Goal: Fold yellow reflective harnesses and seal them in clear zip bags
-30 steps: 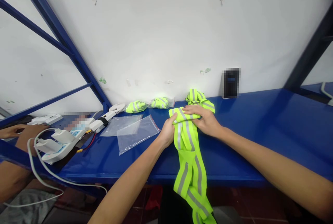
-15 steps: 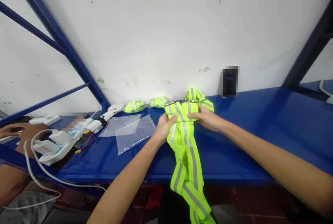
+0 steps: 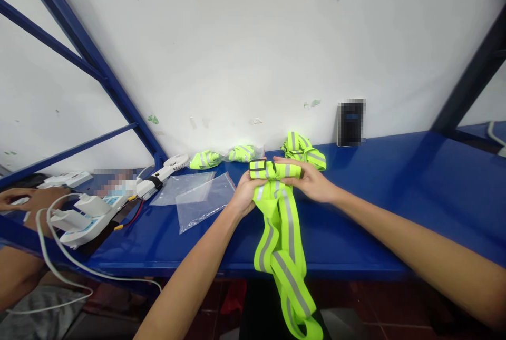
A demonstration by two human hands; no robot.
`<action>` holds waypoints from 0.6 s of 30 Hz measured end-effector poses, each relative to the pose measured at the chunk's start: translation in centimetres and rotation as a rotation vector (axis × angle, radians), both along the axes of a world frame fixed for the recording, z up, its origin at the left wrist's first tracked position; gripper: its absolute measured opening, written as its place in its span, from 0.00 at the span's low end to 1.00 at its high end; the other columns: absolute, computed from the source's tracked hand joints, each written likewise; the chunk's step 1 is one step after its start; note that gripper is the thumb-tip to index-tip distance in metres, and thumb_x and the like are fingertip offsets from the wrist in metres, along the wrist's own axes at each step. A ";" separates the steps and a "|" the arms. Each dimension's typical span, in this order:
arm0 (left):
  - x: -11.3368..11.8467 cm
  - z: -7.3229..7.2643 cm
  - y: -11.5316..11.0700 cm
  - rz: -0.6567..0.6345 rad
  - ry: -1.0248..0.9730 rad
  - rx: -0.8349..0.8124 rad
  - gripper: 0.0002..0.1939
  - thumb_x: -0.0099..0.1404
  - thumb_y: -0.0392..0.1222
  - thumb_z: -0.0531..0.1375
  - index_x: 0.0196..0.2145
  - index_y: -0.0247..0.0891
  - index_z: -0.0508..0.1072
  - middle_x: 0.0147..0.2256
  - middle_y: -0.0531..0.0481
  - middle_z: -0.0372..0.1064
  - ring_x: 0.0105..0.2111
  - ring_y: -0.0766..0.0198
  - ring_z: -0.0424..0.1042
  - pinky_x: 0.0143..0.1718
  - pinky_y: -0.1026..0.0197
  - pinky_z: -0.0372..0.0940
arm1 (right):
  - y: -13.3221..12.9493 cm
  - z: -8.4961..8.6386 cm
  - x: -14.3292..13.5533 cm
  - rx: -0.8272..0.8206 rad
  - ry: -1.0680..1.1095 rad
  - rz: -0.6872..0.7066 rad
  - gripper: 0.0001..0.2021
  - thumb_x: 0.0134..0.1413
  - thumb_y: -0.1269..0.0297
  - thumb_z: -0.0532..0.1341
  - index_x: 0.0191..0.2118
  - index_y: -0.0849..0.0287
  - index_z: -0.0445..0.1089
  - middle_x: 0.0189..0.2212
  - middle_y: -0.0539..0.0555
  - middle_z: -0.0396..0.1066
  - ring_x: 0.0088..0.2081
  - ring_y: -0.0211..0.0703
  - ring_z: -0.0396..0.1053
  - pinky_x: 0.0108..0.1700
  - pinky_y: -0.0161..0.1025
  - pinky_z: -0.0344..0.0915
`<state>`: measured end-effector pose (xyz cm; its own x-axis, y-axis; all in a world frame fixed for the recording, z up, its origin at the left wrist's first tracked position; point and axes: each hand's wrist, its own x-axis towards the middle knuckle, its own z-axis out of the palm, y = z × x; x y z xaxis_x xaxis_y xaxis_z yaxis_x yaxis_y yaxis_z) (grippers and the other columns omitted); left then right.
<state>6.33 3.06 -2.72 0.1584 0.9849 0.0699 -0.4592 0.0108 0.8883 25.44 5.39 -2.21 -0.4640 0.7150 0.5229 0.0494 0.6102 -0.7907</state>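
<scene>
Between my hands is a neon-yellow reflective strap (image 3: 290, 219) with grey stripes. Its upper part is folded into a flat bundle with black buckles (image 3: 259, 165), while the loose lengths hang down over the front edge of the blue table. My left hand (image 3: 245, 192) grips the bundle's left end. On the right end, my right hand (image 3: 310, 179) is closed, with fingers behind and thumb in front. Just behind my right hand lies another bundle of the same strap (image 3: 296, 145).
Two clear plastic bags (image 3: 205, 203) lie left of my hands on the blue table (image 3: 379, 208). Bagged yellow straps (image 3: 205, 159) rest by the wall. A white fan (image 3: 176, 163) and a power strip (image 3: 89, 219) with cables are further left, near another person's hand (image 3: 43, 203).
The folded top of the strap has been turned over toward me, so black buckles now show along it. Both hands stay on its ends, and the hanging lengths have shifted slightly.
</scene>
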 end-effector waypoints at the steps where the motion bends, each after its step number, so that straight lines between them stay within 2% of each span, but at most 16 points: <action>1: 0.0 0.1 -0.1 0.002 -0.022 -0.002 0.31 0.44 0.30 0.66 0.49 0.35 0.71 0.37 0.47 0.77 0.38 0.54 0.77 0.47 0.52 0.67 | 0.0 -0.1 0.0 0.008 -0.004 0.003 0.21 0.54 0.62 0.63 0.54 0.54 0.69 0.57 0.55 0.67 0.59 0.54 0.63 0.61 0.55 0.58; 4: -0.1 0.6 -0.4 -0.042 -0.108 0.011 0.31 0.46 0.34 0.65 0.51 0.35 0.70 0.39 0.46 0.77 0.41 0.52 0.76 0.48 0.51 0.67 | -0.2 -0.1 -0.2 0.031 0.001 -0.010 0.20 0.56 0.62 0.62 0.54 0.53 0.69 0.53 0.55 0.70 0.55 0.54 0.68 0.57 0.54 0.64; 8: 0.0 0.7 -0.4 -0.056 -0.108 -0.006 0.31 0.54 0.47 0.66 0.54 0.34 0.68 0.44 0.43 0.75 0.45 0.52 0.74 0.49 0.52 0.66 | -0.6 0.2 -0.4 0.050 -0.015 0.000 0.20 0.56 0.63 0.62 0.55 0.52 0.69 0.53 0.55 0.70 0.57 0.54 0.66 0.58 0.54 0.62; 14: -0.1 -0.2 0.2 -0.050 -0.045 0.028 0.34 0.55 0.46 0.68 0.57 0.36 0.66 0.45 0.42 0.75 0.44 0.54 0.75 0.49 0.54 0.67 | -1.1 0.1 -0.8 -0.129 0.056 0.072 0.28 0.53 0.73 0.59 0.60 0.50 0.62 0.58 0.51 0.65 0.59 0.50 0.63 0.59 0.49 0.62; 18: -0.1 -0.3 0.1 -0.052 -0.001 0.049 0.34 0.55 0.48 0.68 0.57 0.37 0.66 0.46 0.43 0.75 0.45 0.55 0.74 0.50 0.55 0.66 | -0.9 0.1 -0.8 -0.142 0.061 0.087 0.29 0.49 0.78 0.57 0.57 0.50 0.66 0.57 0.50 0.67 0.59 0.50 0.63 0.60 0.50 0.61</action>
